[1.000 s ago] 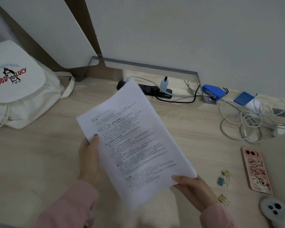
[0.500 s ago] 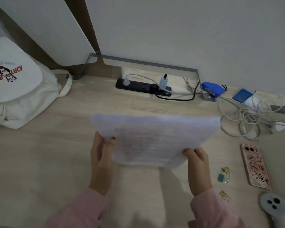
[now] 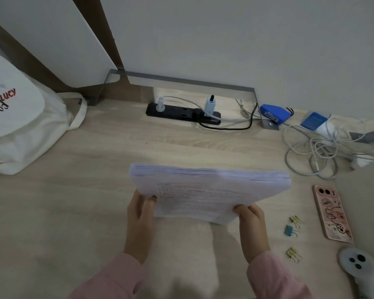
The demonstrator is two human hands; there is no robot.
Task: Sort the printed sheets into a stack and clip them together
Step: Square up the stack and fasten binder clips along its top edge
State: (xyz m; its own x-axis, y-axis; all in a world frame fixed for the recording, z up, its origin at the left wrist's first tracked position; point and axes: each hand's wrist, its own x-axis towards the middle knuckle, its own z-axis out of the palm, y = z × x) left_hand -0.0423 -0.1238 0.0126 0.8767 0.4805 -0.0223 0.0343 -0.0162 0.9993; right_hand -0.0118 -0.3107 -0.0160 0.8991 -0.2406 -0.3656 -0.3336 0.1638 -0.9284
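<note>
A stack of printed white sheets (image 3: 207, 190) stands on its long edge above the wooden desk (image 3: 73, 212), tilted toward me, its top edges roughly aligned. My left hand (image 3: 139, 221) grips its left side and my right hand (image 3: 252, 225) grips its lower right corner. Three small binder clips lie on the desk to the right of my right hand: a yellow one (image 3: 296, 220), a teal one (image 3: 289, 230) and another yellow one (image 3: 292, 253). The bottom edge of the stack is hidden behind the sheets.
A white tote bag (image 3: 20, 130) sits at the left. A black power strip (image 3: 181, 112), a blue stapler (image 3: 274, 114) and tangled white cables (image 3: 315, 152) lie along the back. A pink phone (image 3: 333, 214) and a white controller (image 3: 358, 268) lie at the right.
The sheets went from lying slanted and face-up in my hands to standing upright on their long edge. Both hands shifted to the stack's sides.
</note>
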